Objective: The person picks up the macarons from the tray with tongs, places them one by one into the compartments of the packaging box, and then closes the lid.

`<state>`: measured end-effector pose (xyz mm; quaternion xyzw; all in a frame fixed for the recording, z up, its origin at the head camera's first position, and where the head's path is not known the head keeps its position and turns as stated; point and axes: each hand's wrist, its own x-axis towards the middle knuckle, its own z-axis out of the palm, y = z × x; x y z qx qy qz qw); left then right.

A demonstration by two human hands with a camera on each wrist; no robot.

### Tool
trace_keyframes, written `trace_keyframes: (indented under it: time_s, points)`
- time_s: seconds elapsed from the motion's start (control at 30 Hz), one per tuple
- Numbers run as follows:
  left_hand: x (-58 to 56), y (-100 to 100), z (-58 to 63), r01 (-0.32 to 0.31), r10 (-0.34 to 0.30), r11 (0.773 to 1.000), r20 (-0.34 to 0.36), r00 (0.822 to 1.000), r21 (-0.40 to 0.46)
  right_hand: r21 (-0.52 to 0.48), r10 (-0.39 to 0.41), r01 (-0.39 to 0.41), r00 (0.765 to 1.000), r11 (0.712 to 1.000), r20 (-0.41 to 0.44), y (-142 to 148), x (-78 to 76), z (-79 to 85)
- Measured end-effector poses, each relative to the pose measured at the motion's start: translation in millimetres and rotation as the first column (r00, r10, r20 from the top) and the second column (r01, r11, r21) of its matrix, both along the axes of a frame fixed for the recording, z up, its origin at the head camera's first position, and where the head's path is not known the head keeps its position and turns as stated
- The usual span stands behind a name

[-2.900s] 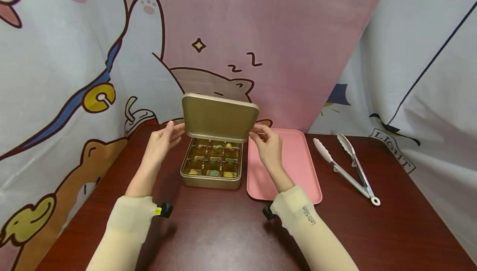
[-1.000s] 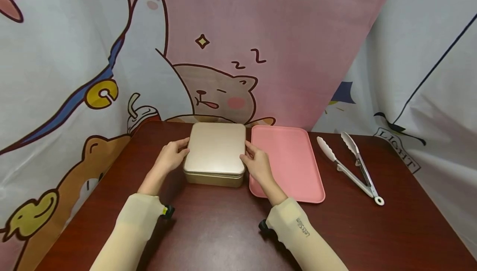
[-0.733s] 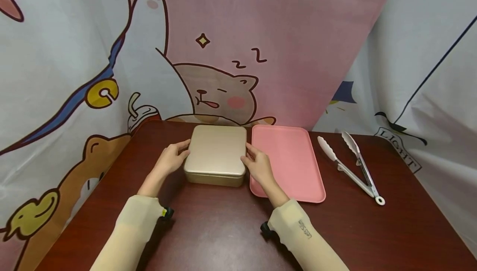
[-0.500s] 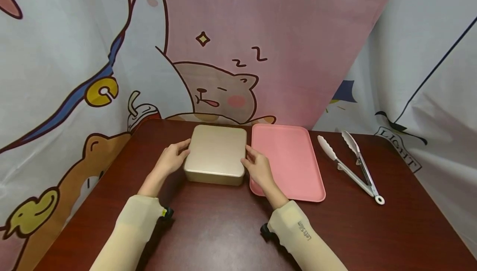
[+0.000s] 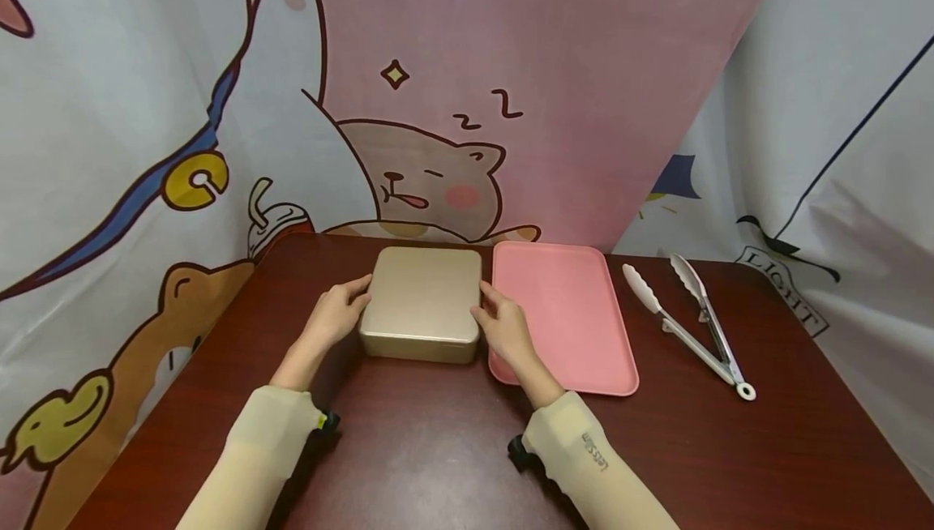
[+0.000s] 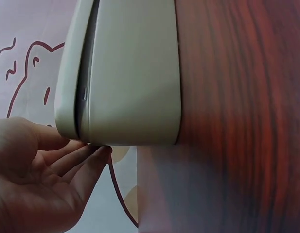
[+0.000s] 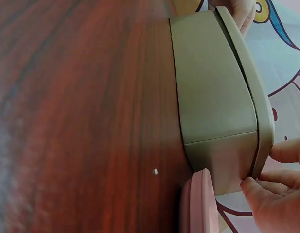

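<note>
A gold metal tin sits on the dark wood table, its lid lying over the box body. My left hand holds the lid's left side, thumb and fingertips at its edge. On the opposite side my right hand holds the lid in the same way. Both wrist views show a thin dark gap between the lid rim and the box wall along the front. The tin's inside is hidden under the lid.
A pink tray lies flat just right of the tin, partly under my right hand. Farther right, spread tongs with white tips rest on the table. A cartoon-print curtain stands behind the table.
The lid was raised and tilted, showing compartments with small yellow and green pieces. Both hands have brought it down flat over the box; in the last second it has shifted slightly toward me.
</note>
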<state>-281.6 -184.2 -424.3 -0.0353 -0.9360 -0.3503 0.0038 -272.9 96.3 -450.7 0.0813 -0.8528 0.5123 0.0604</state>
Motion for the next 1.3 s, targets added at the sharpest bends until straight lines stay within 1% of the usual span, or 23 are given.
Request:
trace_keyframes:
  time_s: [0.27, 0.5, 0.6, 0.7, 0.87, 1.07, 1.2, 1.3]
  points:
    - [-1.3, 1, 3.6, -0.016, 0.016, 1.000, -0.018, 1.000, 0.017, 0.059, -0.004, 0.005, 1.000, 0.998, -0.011, 1, -2.3, 7.6]
    - [-4.0, 1, 3.1, -0.025, 0.024, 0.999, 0.013, 1.000, 0.039, 0.125, 0.003, -0.001, 1.000, 0.992, -0.012, 2, -4.3, 7.9]
    - [-4.9, -1, 1.2, -0.024, 0.024, 0.999, 0.013, 1.000, 0.046, 0.163, 0.018, -0.016, 1.000, 0.986, -0.012, 0, -4.1, 8.8]
    - [-4.0, -4, -3.4, -0.027, 0.026, 0.998, 0.010, 1.000, 0.056, 0.186, 0.028, -0.027, 1.000, 0.982, -0.004, -2, -5.2, 8.1]
    - [-1.0, -4, -8.3, -0.037, 0.035, 0.994, 0.026, 0.999, 0.098, 0.185, 0.047, -0.043, 0.999, 0.982, -0.015, 1, -5.8, 5.9]
    - [-0.7, -4, -7.4, -0.033, 0.031, 0.995, 0.030, 0.999, 0.096, 0.163, 0.070, -0.067, 0.997, 0.984, -0.012, 3, -5.8, 4.9]
    - [-1.8, -4, -5.2, -0.014, 0.011, 0.996, 0.032, 0.999, 0.094, 0.193, 0.075, -0.071, 0.997, 0.979, -0.013, 5, -8.0, 6.1]
    - [-3.4, -2, -2.3, 0.012, -0.016, 0.996, 0.035, 0.999, 0.093, 0.190, 0.064, -0.065, 0.998, 0.980, 0.016, 8, -12.3, 8.8]
